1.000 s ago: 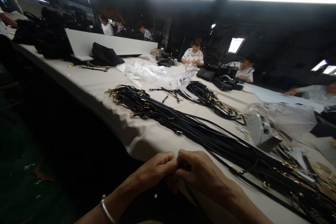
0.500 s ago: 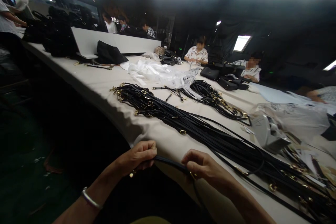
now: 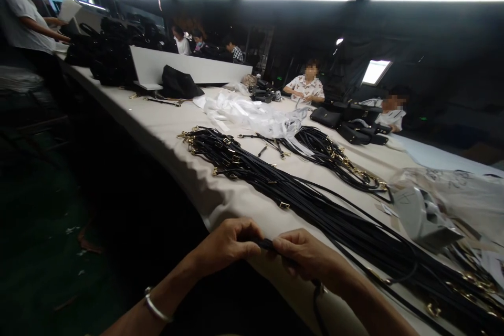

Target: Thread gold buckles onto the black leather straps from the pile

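Note:
A narrow black strap runs between my two hands at the table's near edge. My left hand has its thumb and fingers closed round one end, wrist ringed by a silver bangle. Close beside it, my right hand pinches the same strap, whose tail hangs below the palm with a bit of metal showing. Just beyond my hands lies a long bundle of black straps with gold buckles and clips. Further back rests a second, looped bundle of straps.
Crumpled clear plastic lies mid-table. A grey tape dispenser stands at right by a plastic bag. Black bags sit near seated people across the table. At far left a person stands beside piled black bags.
My hands have drawn closer together along the strap. The left hand has shifted right. The view has turned slightly left, bringing more of the standing person into sight.

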`<action>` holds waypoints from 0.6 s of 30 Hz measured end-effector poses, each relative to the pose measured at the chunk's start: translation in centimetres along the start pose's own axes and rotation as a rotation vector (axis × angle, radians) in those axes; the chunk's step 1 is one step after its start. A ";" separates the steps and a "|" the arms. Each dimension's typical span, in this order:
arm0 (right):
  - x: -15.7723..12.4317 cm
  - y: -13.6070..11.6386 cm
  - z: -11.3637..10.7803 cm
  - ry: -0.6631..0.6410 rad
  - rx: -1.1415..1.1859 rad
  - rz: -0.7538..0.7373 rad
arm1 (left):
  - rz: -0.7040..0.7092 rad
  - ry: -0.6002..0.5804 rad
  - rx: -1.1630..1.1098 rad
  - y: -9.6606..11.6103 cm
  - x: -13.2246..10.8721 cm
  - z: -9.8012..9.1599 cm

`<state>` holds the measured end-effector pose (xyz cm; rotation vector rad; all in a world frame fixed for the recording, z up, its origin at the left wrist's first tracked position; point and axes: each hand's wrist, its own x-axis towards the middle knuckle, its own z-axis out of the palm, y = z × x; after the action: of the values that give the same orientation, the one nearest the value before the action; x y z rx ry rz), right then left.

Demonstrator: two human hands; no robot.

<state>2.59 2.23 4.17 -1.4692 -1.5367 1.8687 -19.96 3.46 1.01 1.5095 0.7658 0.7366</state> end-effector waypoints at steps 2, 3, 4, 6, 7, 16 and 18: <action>-0.1 0.1 -0.1 -0.002 -0.023 0.015 | 0.058 0.084 0.073 -0.2 -0.1 0.3; -0.2 0.0 -0.1 0.000 -0.033 0.023 | 0.094 0.111 0.108 -0.4 -0.1 0.4; -0.4 -0.1 -0.1 0.005 -0.039 0.032 | 0.130 0.129 0.147 -0.5 -0.1 0.6; -0.7 -0.3 0.0 0.019 -0.041 0.047 | 0.193 0.132 0.218 -0.9 0.0 0.7; -0.9 -0.5 0.1 0.028 -0.037 0.054 | 0.215 0.125 0.235 -1.0 0.0 0.8; -1.1 -0.2 0.9 0.082 0.081 0.068 | 0.369 0.123 0.110 -1.4 0.3 3.0; -1.1 0.1 1.0 0.070 0.118 0.051 | 0.364 0.125 0.101 -1.8 0.5 3.5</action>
<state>2.24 0.85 4.49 -1.5172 -1.3459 1.8806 -16.92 1.94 -0.98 1.7311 0.6335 1.0850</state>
